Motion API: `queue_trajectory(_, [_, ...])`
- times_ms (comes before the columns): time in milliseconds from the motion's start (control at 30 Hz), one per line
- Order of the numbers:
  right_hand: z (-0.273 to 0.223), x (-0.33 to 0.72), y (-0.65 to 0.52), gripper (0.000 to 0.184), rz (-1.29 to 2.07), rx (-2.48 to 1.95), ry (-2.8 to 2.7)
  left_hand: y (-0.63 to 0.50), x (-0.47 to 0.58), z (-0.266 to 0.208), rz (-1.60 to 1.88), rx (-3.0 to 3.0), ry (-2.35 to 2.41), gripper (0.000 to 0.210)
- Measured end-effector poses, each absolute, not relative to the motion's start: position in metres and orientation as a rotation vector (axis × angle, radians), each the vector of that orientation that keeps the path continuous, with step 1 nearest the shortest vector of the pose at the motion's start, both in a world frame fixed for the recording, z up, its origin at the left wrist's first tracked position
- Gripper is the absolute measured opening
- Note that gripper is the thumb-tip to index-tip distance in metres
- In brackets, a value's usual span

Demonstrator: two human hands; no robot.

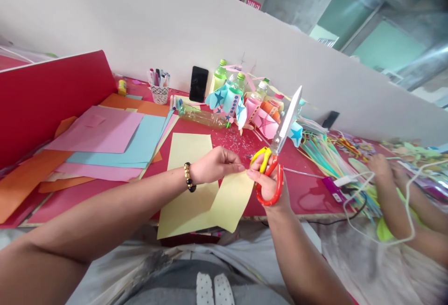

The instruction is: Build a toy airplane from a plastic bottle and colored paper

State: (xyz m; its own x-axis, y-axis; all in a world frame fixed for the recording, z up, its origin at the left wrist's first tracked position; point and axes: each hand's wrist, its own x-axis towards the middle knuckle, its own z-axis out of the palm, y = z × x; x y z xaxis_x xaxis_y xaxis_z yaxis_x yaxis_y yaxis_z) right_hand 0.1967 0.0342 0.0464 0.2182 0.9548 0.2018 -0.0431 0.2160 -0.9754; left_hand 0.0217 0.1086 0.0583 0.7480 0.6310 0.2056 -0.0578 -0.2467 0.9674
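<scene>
Between my two hands hangs a small pale yellow paper piece (pixel 233 201), its top edge pinched at the fingertips. My left hand (pixel 220 164), with a beaded bracelet at the wrist, is closed on that piece's upper edge. My right hand (pixel 268 183) has its fingers through the handles of scissors (pixel 282 132) with one yellow and one red handle. Their blades point up and away, looking closed together. The right thumb also touches the paper's corner. Under the piece, a larger yellow sheet (pixel 189 197) lies on the red table, its lower end reaching past the front edge.
Stacked coloured paper (pixel 101 132) lies at the left beside a red divider (pixel 56 90). A pen cup (pixel 160 93), a phone (pixel 199 84), a lying bottle (pixel 203 116) and decorated bottles (pixel 241 95) stand or lie behind. At right are thin strips (pixel 318 151) and another person's hands (pixel 381 169).
</scene>
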Motion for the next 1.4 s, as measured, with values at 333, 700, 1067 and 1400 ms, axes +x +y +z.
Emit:
queue_trajectory(333, [0.037, 0.195, 0.053, 0.033, 0.97, -1.119, -1.184, 0.133, 0.009, 0.06, 0.922, 1.576, 0.749, 0.03])
queue_trajectory(700, [0.022, 0.206, 0.044, 0.035, 1.072, -1.134, -1.052, 0.149, 0.002, 0.058, 1.072, 1.428, 0.957, 0.032])
queue_trajectory(1067, [0.024, 0.221, 0.047, 0.038, 1.071, -1.069, -1.046, 0.122, -0.057, 0.064, 0.336, 1.723, 0.938, 0.027])
queue_trajectory(1400, [0.039, 0.219, 0.045, 0.042, 1.314, -1.151, -1.245, 0.114, 0.02, 0.087, 0.187, 2.11, 0.731, 0.019])
